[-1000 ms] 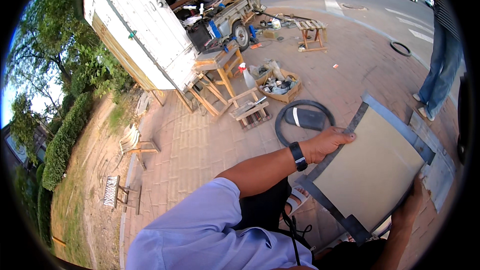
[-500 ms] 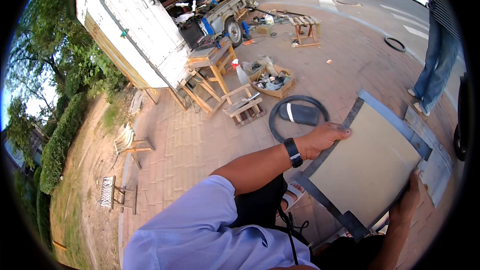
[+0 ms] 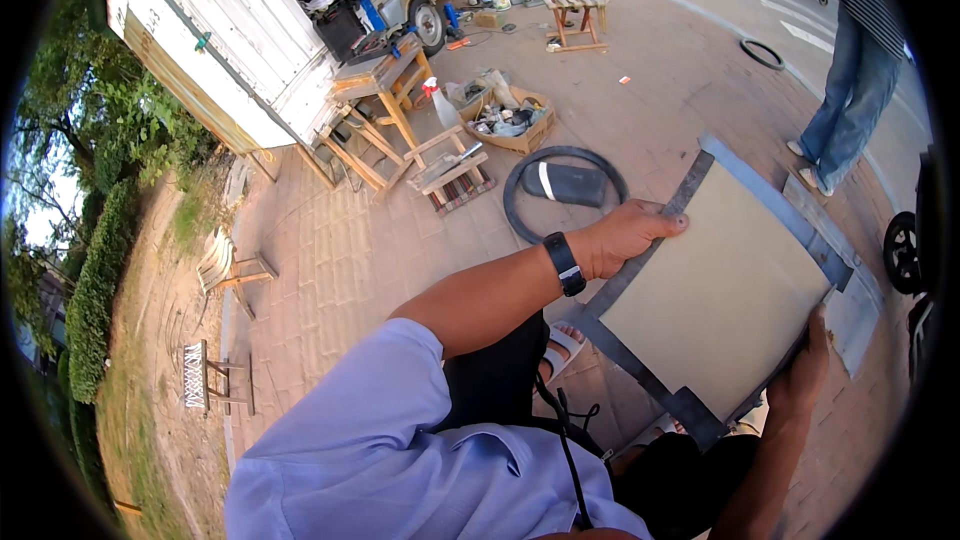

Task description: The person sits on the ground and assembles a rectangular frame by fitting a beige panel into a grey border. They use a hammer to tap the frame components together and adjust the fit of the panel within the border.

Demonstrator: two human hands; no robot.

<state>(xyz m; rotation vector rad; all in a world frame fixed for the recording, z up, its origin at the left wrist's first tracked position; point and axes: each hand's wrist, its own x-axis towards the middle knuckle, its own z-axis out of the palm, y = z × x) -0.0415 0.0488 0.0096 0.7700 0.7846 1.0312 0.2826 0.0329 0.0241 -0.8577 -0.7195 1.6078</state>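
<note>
I hold a flat beige rectangular panel (image 3: 715, 285) with dark grey-blue strips along its edges, tilted above my lap. My left hand (image 3: 630, 237), with a black watch on the wrist, is closed on the panel's left edge, its thumb lying on the front strip. At the lower right edge, my right hand (image 3: 803, 370) grips the panel; most of its fingers are hidden behind it. A grey sheet (image 3: 858, 325) shows partly beyond the panel's right side. On the paving past my left hand lie a black tyre-like ring (image 3: 512, 202) and a dark pouch (image 3: 578, 186) with a white stripe.
A cardboard box (image 3: 530, 135) of small items, a spray bottle (image 3: 440, 105) and a low wooden stool (image 3: 455, 180) stand ahead. A workbench (image 3: 385, 75) adjoins a white cabinet (image 3: 230, 30). A person in jeans (image 3: 850, 90) stands at right, near a dark wheel (image 3: 903, 252).
My view has shifted, so the surroundings and the panel appear farther left and higher. Both hands keep their grip on the panel. A scooter rider on the road has moved right.
</note>
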